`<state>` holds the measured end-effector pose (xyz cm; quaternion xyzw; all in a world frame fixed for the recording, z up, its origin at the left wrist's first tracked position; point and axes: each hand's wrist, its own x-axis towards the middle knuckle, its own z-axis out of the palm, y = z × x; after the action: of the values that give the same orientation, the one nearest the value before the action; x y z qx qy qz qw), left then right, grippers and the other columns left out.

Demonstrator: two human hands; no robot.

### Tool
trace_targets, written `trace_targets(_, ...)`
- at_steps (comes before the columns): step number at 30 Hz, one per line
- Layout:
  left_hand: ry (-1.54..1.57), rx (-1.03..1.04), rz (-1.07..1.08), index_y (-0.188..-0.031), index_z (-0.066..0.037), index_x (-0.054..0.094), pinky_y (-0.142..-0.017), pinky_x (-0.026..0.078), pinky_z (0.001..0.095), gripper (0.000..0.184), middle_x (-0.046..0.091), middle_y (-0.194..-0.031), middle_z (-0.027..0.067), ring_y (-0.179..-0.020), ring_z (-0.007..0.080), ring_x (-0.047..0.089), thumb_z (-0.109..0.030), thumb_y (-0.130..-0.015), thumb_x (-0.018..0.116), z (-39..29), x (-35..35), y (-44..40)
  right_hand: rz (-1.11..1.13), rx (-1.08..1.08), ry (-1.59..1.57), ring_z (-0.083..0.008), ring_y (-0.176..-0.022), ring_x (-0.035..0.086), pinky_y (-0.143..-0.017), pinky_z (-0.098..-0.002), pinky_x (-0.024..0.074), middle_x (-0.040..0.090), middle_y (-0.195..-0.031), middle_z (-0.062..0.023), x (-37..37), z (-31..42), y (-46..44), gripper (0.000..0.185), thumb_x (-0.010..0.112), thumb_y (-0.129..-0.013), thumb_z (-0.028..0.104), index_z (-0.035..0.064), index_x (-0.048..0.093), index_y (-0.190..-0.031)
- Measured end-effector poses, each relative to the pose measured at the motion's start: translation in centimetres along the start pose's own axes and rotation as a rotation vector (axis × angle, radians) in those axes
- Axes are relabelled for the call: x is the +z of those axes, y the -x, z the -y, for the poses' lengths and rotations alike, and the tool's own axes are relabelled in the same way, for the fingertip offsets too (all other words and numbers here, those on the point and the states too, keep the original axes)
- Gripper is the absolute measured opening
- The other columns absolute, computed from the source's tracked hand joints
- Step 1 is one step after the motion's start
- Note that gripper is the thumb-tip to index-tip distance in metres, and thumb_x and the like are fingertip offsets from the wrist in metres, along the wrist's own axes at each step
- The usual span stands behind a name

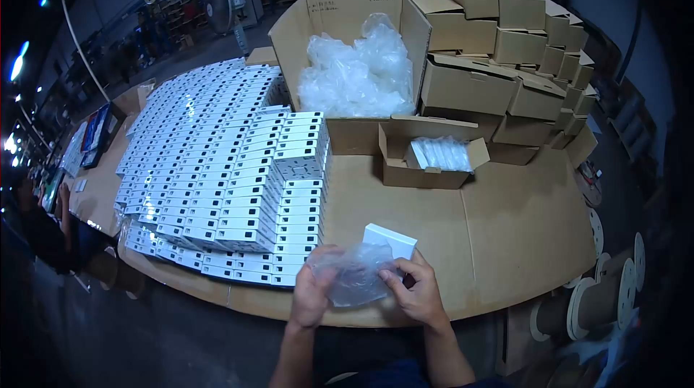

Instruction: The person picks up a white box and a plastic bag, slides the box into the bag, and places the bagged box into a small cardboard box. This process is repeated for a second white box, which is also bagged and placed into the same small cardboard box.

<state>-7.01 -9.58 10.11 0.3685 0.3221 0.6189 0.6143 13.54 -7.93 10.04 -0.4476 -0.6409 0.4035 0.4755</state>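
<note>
In front of me, above the cardboard-covered table edge, a clear plastic bag (359, 274) is stretched between both hands. My left hand (316, 285) is closed on the bag's left side. My right hand (417, 290) pinches its right edge between thumb and fingers. A flat white box (391, 238) rises behind the bag and meets my right hand's fingers; its lower part is hidden, so I cannot tell whether it is inside the bag. Stacked white boxes (217, 164) with small dark openings stand left of my hands.
A large carton (289, 62) at the back holds crumpled clear bags (358, 70). Before it, an open small carton (423, 176) contains bagged items (442, 154). Brown cartons (470, 88) are piled back right. Spools (603, 294) stand off the right edge; another person (43, 222) is far left.
</note>
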Motion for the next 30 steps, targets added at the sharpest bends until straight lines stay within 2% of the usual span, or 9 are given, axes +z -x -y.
trace_targets(3,0.270,-0.172,0.194,-0.140,0.002,0.046,-0.097,0.052,0.0337,0.042,0.068,-0.116,0.0131,-0.106,0.0187,0.068,-0.025,-0.108,0.053,-2.8,-1.5,-2.1,0.083,0.085,-0.053,-0.0220,-0.100,0.062,-0.086,-0.0321,0.0494,0.063,-0.109,-0.0135,-1.1,1.1,-0.1,0.013,0.077,-0.089,0.005,-0.0053,0.073,-0.097)
trace_targets(4,0.277,-0.151,0.355,-0.134,0.003,0.051,-0.095,0.052,0.0316,0.037,0.068,-0.115,0.0115,-0.106,0.0166,0.067,-0.023,-0.109,0.053,-3.2,-2.3,-3.2,0.111,0.036,-0.023,-0.0220,-0.099,0.063,-0.083,-0.0318,0.0509,0.064,-0.109,-0.0144,-1.5,0.8,-0.1,0.015,0.077,-0.090,0.006,-0.0055,0.074,-0.099)
trace_targets(8,-0.552,-0.169,0.511,-0.119,0.001,0.064,-0.085,0.050,0.0245,0.026,0.071,-0.102,0.0051,-0.094,0.0087,0.064,-0.021,-0.107,0.058,-5.3,-1.8,-5.4,0.200,-0.045,-0.016,-0.0229,-0.097,0.065,-0.076,-0.0317,0.0547,0.064,-0.110,-0.0166,-2.0,-0.3,-0.3,0.019,0.078,-0.090,0.008,-0.0059,0.074,-0.103)
trace_targets(11,-0.635,-0.324,0.642,-0.122,0.000,0.064,-0.082,0.050,0.0226,0.028,0.071,-0.098,0.0023,-0.088,0.0067,0.062,-0.021,-0.103,0.065,-6.0,-1.8,-6.7,0.212,0.028,-0.049,-0.0240,-0.099,0.066,-0.076,-0.0321,0.0556,0.064,-0.111,-0.0163,-1.9,-0.6,-0.8,0.020,0.079,-0.089,0.009,-0.0054,0.074,-0.102)
trace_targets(15,-0.965,-0.318,0.722,-0.113,-0.001,0.071,-0.070,0.051,0.0235,0.024,0.070,-0.082,0.0013,-0.074,0.0055,0.060,-0.017,-0.095,0.076,-6.2,-0.8,-7.4,0.243,0.008,0.012,-0.0262,-0.099,0.066,-0.079,-0.0339,0.0555,0.064,-0.111,-0.0172,-2.5,-0.8,-1.5,0.020,0.080,-0.088,0.010,-0.0051,0.074,-0.101)
trace_targets(16,-0.951,-0.183,0.706,-0.106,-0.001,0.073,-0.066,0.051,0.0237,0.019,0.068,-0.073,0.0010,-0.066,0.0053,0.057,-0.011,-0.091,0.077,-5.4,-0.9,-7.4,0.252,-0.014,0.033,-0.0269,-0.099,0.066,-0.080,-0.0345,0.0552,0.064,-0.111,-0.0175,-2.6,-0.9,-1.5,0.020,0.080,-0.088,0.009,-0.0050,0.074,-0.101)
trace_targets(19,-1.032,-0.173,0.666,-0.103,-0.001,0.072,-0.067,0.051,0.0245,0.017,0.069,-0.076,0.0019,-0.067,0.0061,0.059,-0.009,-0.089,0.077,-5.5,0.0,-7.8,0.257,0.008,0.056,-0.0284,-0.099,0.067,-0.082,-0.0359,0.0545,0.064,-0.110,-0.0181,-3.0,-0.8,-1.3,0.018,0.079,-0.088,0.009,-0.0047,0.075,-0.100)
trace_targets(24,-1.190,0.093,0.436,-0.106,0.000,0.066,-0.069,0.054,0.0291,0.029,0.065,-0.081,0.0070,-0.072,0.0172,0.063,0.000,-0.079,0.078,-3.9,-0.4,-8.4,0.196,0.102,0.043,-0.0288,-0.099,0.067,-0.083,-0.0366,0.0540,0.065,-0.106,-0.0179,-3.2,-1.8,-0.5,0.016,0.078,-0.089,0.007,-0.0048,0.075,-0.099)
trace_targets(30,-1.151,0.285,0.309,-0.106,0.000,0.068,-0.077,0.055,0.0343,0.019,0.068,-0.095,0.0117,-0.085,0.0251,0.068,-0.008,-0.090,0.073,-3.7,0.1,-6.9,0.082,0.117,0.106,-0.0291,-0.095,0.068,-0.082,-0.0368,0.0543,0.066,-0.107,-0.0184,-2.5,-1.1,-0.7,0.015,0.077,-0.089,0.006,-0.0047,0.076,-0.099)
